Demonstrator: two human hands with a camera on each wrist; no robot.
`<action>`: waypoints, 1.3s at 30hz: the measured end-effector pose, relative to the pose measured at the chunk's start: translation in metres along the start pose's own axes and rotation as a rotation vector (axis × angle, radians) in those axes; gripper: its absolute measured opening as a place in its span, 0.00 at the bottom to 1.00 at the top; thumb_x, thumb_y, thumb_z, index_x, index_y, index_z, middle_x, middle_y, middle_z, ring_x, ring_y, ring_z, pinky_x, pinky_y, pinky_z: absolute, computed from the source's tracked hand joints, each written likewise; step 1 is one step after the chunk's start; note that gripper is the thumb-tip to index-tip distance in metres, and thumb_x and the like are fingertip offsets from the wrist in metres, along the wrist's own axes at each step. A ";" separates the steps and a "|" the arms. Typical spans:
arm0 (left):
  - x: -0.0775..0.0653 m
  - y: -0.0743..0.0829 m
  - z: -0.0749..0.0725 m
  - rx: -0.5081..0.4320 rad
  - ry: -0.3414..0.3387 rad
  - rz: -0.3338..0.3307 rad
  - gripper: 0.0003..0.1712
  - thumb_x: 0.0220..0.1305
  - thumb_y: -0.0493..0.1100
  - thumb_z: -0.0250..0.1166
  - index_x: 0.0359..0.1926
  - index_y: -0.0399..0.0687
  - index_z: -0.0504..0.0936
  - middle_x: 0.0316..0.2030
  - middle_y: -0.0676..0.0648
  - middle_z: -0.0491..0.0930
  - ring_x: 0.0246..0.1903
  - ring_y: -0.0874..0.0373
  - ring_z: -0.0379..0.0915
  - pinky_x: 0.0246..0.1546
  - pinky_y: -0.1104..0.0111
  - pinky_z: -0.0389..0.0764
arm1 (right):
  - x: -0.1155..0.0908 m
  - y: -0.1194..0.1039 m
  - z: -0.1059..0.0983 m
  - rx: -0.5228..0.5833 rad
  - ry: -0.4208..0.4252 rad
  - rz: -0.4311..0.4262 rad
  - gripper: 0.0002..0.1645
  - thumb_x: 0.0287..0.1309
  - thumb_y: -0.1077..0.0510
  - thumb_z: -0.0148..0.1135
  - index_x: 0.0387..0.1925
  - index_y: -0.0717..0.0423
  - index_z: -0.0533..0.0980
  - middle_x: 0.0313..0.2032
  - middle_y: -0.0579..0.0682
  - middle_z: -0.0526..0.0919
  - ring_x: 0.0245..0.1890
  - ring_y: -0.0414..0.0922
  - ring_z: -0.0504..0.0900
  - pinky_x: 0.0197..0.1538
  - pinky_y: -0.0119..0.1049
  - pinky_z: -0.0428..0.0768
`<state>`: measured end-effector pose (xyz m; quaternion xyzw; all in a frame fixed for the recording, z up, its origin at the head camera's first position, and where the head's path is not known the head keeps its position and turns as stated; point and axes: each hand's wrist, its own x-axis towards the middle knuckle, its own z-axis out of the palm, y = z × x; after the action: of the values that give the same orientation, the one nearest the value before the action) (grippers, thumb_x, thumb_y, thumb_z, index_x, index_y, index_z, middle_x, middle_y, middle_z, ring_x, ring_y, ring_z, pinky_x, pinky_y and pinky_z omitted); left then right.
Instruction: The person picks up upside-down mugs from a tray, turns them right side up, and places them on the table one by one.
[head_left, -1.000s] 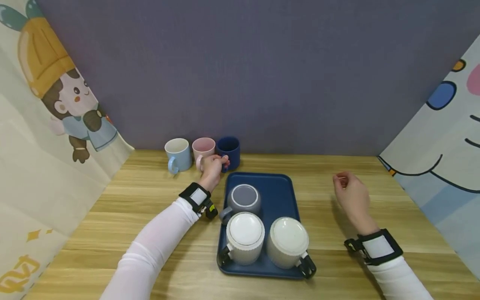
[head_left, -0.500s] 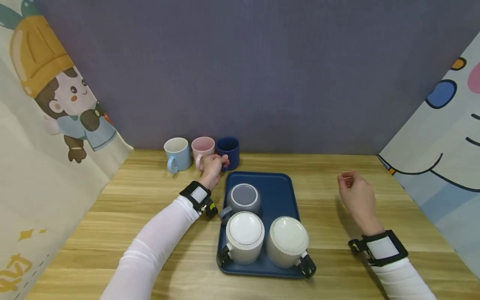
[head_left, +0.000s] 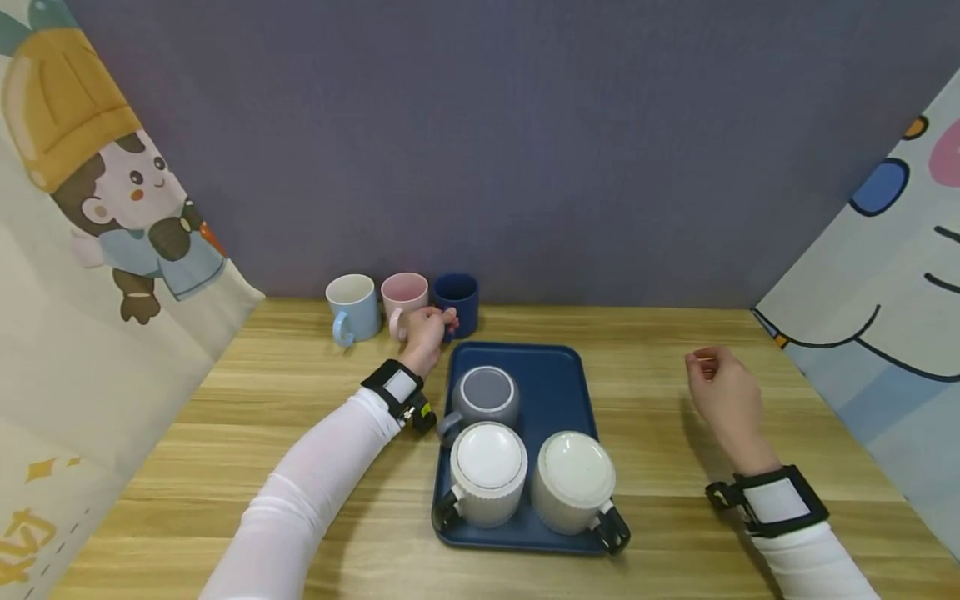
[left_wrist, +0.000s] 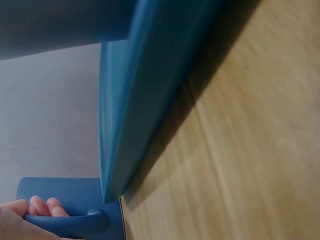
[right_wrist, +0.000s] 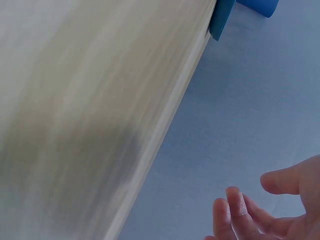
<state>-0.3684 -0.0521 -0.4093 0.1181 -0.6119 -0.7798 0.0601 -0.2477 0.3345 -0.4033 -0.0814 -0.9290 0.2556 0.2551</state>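
At the back of the table, my left hand (head_left: 424,333) holds the handle of a dark blue mug (head_left: 463,297) that stands upright. The left wrist view shows fingertips (left_wrist: 54,206) hooked through the handle (left_wrist: 75,225). Just left of it stand a pink mug (head_left: 399,292) and a light blue mug (head_left: 358,308), both upright. My right hand (head_left: 727,404) is over the table's right side, touching nothing. In the right wrist view its fingers (right_wrist: 240,215) are loosely bent, with a gap to the thumb (right_wrist: 281,181).
A navy tray (head_left: 555,375) lies mid-table. On it, upside down, are a grey mug (head_left: 487,396) and two white ribbed mugs, one at front left (head_left: 489,479) and one at front right (head_left: 573,483), both with black handles. A grey panel (head_left: 525,150) rises behind the table (head_left: 300,467).
My right hand has drifted a little to the right and toward me. The left hand stays at the dark blue mug's handle, and the mugs and tray keep their places.
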 end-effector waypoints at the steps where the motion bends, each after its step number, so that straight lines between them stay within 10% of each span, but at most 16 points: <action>1: 0.001 0.000 0.000 0.001 0.000 0.002 0.16 0.59 0.29 0.61 0.19 0.43 0.67 0.15 0.51 0.75 0.17 0.62 0.72 0.27 0.68 0.75 | 0.000 0.001 0.000 -0.004 0.004 0.001 0.19 0.66 0.53 0.52 0.44 0.67 0.75 0.35 0.67 0.83 0.34 0.60 0.81 0.30 0.45 0.74; 25: 0.000 -0.001 -0.001 0.136 0.013 0.064 0.16 0.61 0.32 0.62 0.20 0.45 0.68 0.18 0.52 0.76 0.20 0.64 0.74 0.39 0.60 0.79 | 0.000 0.016 -0.012 -0.017 -0.008 0.060 0.21 0.66 0.54 0.51 0.47 0.69 0.73 0.38 0.69 0.81 0.35 0.61 0.81 0.26 0.37 0.71; 39: -0.015 0.012 -0.021 0.697 -0.067 0.220 0.19 0.64 0.45 0.60 0.42 0.29 0.80 0.38 0.35 0.81 0.38 0.47 0.76 0.39 0.66 0.76 | 0.003 0.018 -0.009 -0.072 -0.035 0.086 0.23 0.67 0.50 0.49 0.48 0.68 0.73 0.37 0.67 0.82 0.34 0.59 0.81 0.23 0.37 0.69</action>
<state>-0.3494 -0.0716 -0.4006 0.0394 -0.8515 -0.5168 0.0794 -0.2455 0.3548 -0.4051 -0.1258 -0.9374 0.2343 0.2248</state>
